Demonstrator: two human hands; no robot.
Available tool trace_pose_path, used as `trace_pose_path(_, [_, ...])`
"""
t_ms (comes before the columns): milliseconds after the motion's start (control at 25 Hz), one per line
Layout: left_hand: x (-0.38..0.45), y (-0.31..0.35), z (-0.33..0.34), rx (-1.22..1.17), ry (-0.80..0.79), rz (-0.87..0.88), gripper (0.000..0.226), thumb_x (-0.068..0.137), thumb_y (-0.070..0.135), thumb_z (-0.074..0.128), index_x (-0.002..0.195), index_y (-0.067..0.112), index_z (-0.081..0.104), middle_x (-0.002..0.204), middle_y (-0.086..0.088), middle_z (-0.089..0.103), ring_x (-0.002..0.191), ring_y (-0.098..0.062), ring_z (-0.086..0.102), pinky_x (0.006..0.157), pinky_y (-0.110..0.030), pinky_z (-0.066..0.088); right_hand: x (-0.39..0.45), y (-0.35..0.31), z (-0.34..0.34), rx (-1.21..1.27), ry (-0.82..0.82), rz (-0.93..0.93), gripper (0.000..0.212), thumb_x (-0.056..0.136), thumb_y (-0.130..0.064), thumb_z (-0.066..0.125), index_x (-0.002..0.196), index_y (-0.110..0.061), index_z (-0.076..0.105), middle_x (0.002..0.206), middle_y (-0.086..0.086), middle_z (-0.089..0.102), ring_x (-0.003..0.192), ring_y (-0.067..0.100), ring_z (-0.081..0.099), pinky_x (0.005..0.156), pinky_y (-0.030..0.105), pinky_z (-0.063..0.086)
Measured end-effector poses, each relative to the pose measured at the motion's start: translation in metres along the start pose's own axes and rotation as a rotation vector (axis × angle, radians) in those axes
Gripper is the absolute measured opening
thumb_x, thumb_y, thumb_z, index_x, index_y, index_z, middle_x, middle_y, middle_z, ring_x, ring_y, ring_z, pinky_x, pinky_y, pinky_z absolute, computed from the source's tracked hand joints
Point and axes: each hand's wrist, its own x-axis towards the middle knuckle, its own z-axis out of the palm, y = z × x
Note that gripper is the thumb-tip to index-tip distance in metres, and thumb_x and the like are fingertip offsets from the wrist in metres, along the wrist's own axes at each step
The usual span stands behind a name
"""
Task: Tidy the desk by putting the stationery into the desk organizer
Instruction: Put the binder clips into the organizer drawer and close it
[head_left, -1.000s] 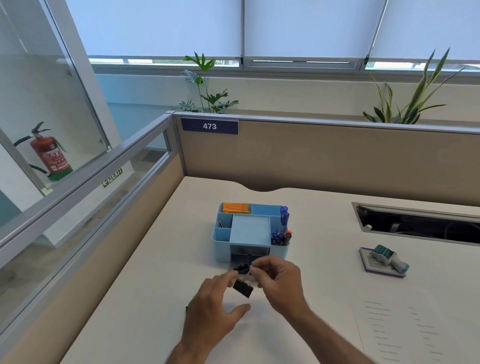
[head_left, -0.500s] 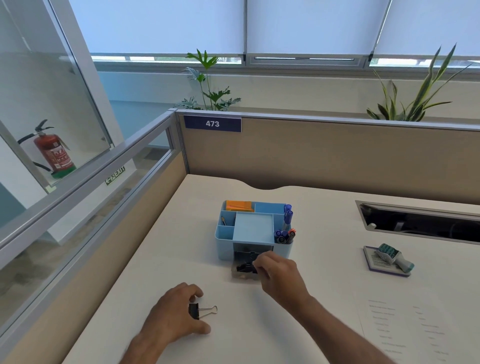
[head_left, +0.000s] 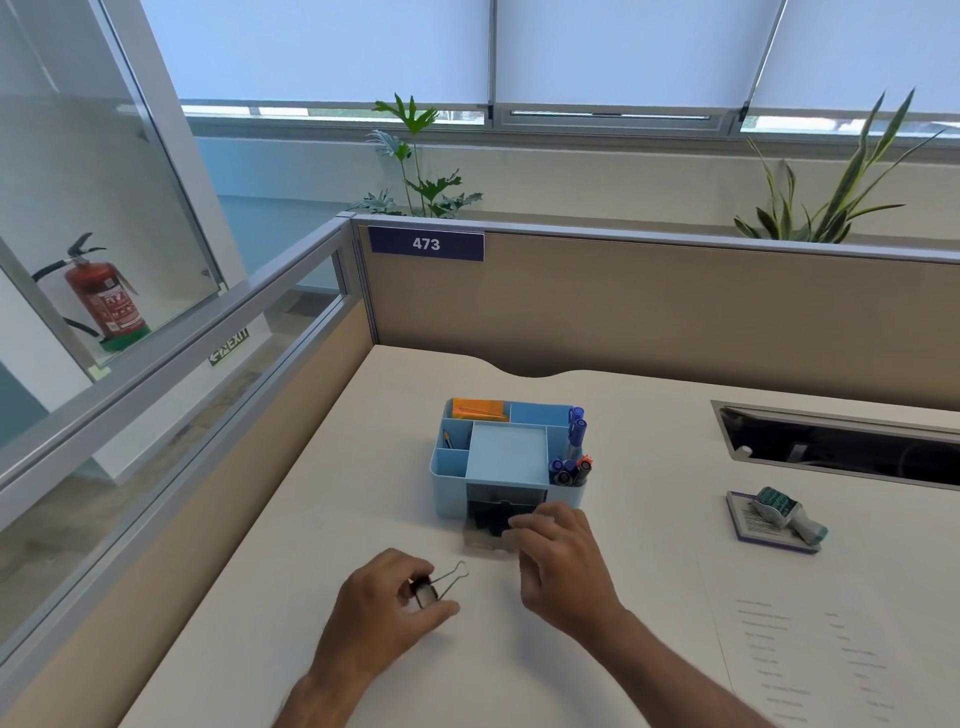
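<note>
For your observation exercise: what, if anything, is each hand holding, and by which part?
The left hand pinches a black metal binder clip by its black body. Whether the right hand holds anything cannot be told.

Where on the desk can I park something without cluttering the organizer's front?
Bare desk lies between the left partition and the organizer, and between the organizer and the stamp. Crowded: the organizer's front, where the right hand works and the left hand holds a binder clip.

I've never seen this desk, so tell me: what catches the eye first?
The blue desk organizer mid-desk, with orange notes at its back left and markers on its right. In front, the left hand pinches a binder clip; the right hand reaches the open drawer.
</note>
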Motion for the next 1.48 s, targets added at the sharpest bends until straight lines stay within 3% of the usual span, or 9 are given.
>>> trace_pose_path(200, [0.002,0.029,0.019,-0.057,0.118,0.199,0.043,0.061,0.052,0.086,0.088,0.022,0.071,0.082,0.014,0.065,0.063,0.007,0.053,0.061,-0.003,0.045,-0.007,-0.015,-0.006,0.47,0.097,0.237,0.013,0.078,-0.024,0.074,0.091,-0.021,0.075,0.081,-0.013,0.072,0.069,0.004,0.062,0.058,0.015,0.051])
trace_pose_path(400, [-0.002,0.033,0.035,-0.044,0.147,0.279,0.041,0.062,0.046,0.089,0.087,0.021,0.068,0.081,0.01,0.064,0.065,0.004,0.051,0.062,-0.001,0.043,-0.019,-0.017,-0.011,0.835,0.021,0.411,0.014,0.077,-0.017,0.08,0.09,-0.021,0.077,0.075,-0.005,0.075,0.064,0.019,0.071,0.057,0.031,0.059])
trace_pose_path(560, [-0.002,0.03,0.042,-0.026,0.095,0.173,0.056,0.062,0.065,0.078,0.102,0.028,0.064,0.092,0.014,0.064,0.077,0.0,0.056,0.068,-0.013,0.051,-0.022,-0.011,-0.013,0.73,0.049,0.319,0.028,0.075,0.0,0.078,0.088,-0.024,0.078,0.076,-0.012,0.075,0.062,0.01,0.071,0.059,0.026,0.059])
trace_pose_path(680, [-0.001,0.017,0.047,0.198,0.044,0.015,0.09,0.059,0.09,0.055,0.124,0.029,0.058,0.119,0.01,0.063,0.108,-0.01,0.057,0.093,-0.028,0.048,-0.011,0.001,-0.016,0.565,0.181,0.281,0.029,0.075,0.0,0.079,0.089,-0.024,0.078,0.078,-0.018,0.074,0.067,0.002,0.07,0.062,0.019,0.057])
trace_pose_path(760, [-0.004,0.004,0.049,0.366,-0.059,-0.067,0.109,0.059,0.097,0.038,0.142,0.027,0.044,0.148,0.004,0.045,0.138,-0.017,0.037,0.115,-0.039,0.024,0.0,0.01,-0.018,0.433,0.225,0.24,0.024,0.074,0.0,0.08,0.087,-0.02,0.077,0.08,-0.014,0.073,0.069,0.0,0.068,0.065,0.015,0.055])
trace_pose_path(840, [-0.009,-0.004,0.051,0.438,-0.101,-0.082,0.115,0.061,0.099,0.025,0.15,0.027,0.032,0.161,0.003,0.023,0.149,-0.017,0.014,0.119,-0.043,-0.002,0.008,0.016,-0.016,0.301,0.164,0.127,0.02,0.075,0.0,0.079,0.086,-0.016,0.074,0.08,-0.008,0.073,0.069,0.002,0.065,0.065,0.015,0.054])
trace_pose_path(1080, [-0.009,-0.004,0.05,0.471,-0.169,-0.074,0.104,0.068,0.095,0.03,0.141,0.023,0.05,0.153,-0.004,0.04,0.143,-0.024,0.033,0.114,-0.047,0.002,0.016,0.018,0.003,0.065,-0.059,-0.001,0.012,0.078,-0.001,0.073,0.077,-0.012,0.068,0.076,0.002,0.071,0.061,0.021,0.064,0.054,0.022,0.051])
trace_pose_path(1320, [-0.009,-0.004,0.051,0.501,-0.222,-0.101,0.1,0.069,0.093,0.033,0.133,0.021,0.059,0.145,-0.006,0.052,0.134,-0.027,0.047,0.11,-0.05,0.013,0.016,0.012,0.007,0.085,-0.131,0.013,0.011,0.084,-0.007,0.069,0.083,-0.017,0.072,0.085,-0.003,0.075,0.069,0.019,0.066,0.067,0.015,0.041])
trace_pose_path(1480, [-0.01,-0.004,0.052,0.51,-0.214,-0.095,0.101,0.069,0.093,0.031,0.137,0.022,0.055,0.148,-0.005,0.047,0.138,-0.026,0.042,0.112,-0.05,0.01,0.015,0.012,0.007,0.104,-0.145,0.034,0.016,0.089,-0.008,0.064,0.099,-0.015,0.074,0.1,-0.001,0.075,0.084,0.017,0.069,0.074,0.018,0.049])
